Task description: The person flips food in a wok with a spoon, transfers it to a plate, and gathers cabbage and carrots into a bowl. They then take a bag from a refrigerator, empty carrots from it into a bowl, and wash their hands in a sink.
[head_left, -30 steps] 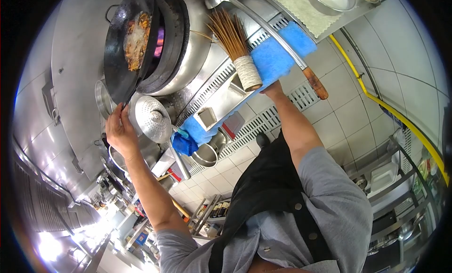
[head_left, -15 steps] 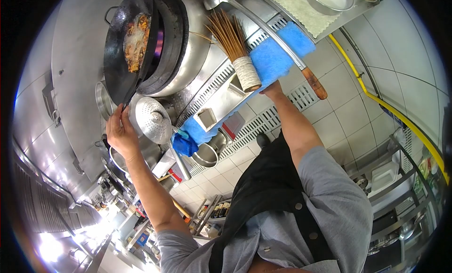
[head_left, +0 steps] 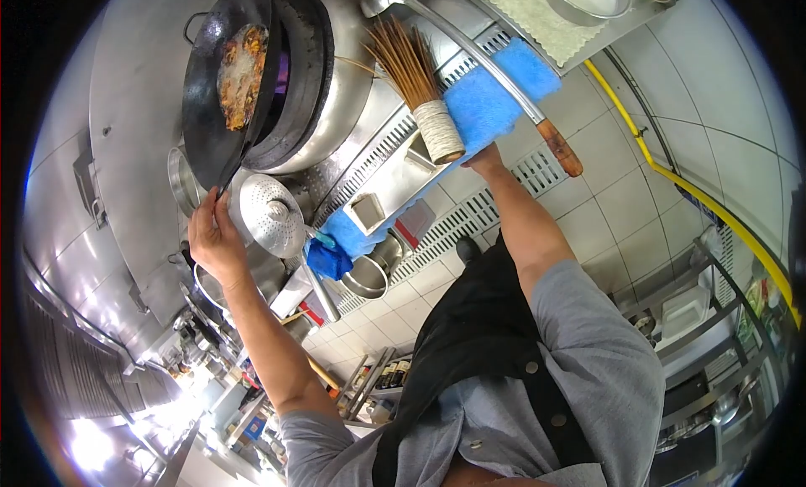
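A black wok point(head_left: 201, 92) with frying food point(head_left: 243, 77) in bubbling oil is tilted over the round burner point(head_left: 312, 75) at the upper left. My left hand point(head_left: 216, 235) is closed on the wok's handle at its lower end. My right hand point(head_left: 483, 158) is at the edge of the counter, by the blue cloth point(head_left: 504, 92); its fingers are mostly hidden under the cloth's edge. Beside it lies a bamboo brush point(head_left: 437, 130) with a string-wrapped grip. A ladle point(head_left: 470, 46) with a wooden handle lies across the cloth.
A perforated strainer point(head_left: 270, 212) rests below the wok, near a blue bundle point(head_left: 327, 259) and a metal pot point(head_left: 365, 277). A bowl of white contents point(head_left: 588, 0) stands at the upper right. A yellow pipe point(head_left: 672, 172) runs along the tiled wall.
The wok and the burner appear shifted very slightly left in the view. Both hands keep their places.
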### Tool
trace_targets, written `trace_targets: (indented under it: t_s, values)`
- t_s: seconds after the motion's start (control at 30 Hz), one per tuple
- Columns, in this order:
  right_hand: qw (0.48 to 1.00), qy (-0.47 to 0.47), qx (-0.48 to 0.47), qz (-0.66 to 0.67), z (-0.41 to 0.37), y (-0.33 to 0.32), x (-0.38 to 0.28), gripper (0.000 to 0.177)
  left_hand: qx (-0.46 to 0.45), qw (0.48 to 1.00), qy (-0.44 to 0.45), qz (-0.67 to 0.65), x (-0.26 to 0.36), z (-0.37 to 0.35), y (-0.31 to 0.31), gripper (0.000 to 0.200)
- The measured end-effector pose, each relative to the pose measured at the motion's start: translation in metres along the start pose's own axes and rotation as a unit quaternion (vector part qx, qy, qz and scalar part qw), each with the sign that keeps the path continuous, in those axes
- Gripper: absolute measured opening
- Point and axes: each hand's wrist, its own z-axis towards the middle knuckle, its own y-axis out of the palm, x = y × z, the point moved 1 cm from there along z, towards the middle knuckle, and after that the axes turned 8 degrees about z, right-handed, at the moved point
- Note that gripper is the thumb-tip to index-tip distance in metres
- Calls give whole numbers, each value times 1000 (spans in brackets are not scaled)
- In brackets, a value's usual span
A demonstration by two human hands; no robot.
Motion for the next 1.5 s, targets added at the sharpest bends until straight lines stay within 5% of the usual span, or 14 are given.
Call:
trace_targets:
  t_s: [0.1,0.37,1.5]
  values:
    - [996,-64,20,-53,1,2,3,17,-2,1000,-4,-2,0,0,1,15]
    - [1000,-1,4,-15,-1,-2,-3,24,0,1000,-2,1,2,1,1,14]
    - [1000,14,-7,12,5,-5,-1,19,-8,1000,-16,-7,3,-1,1,14]
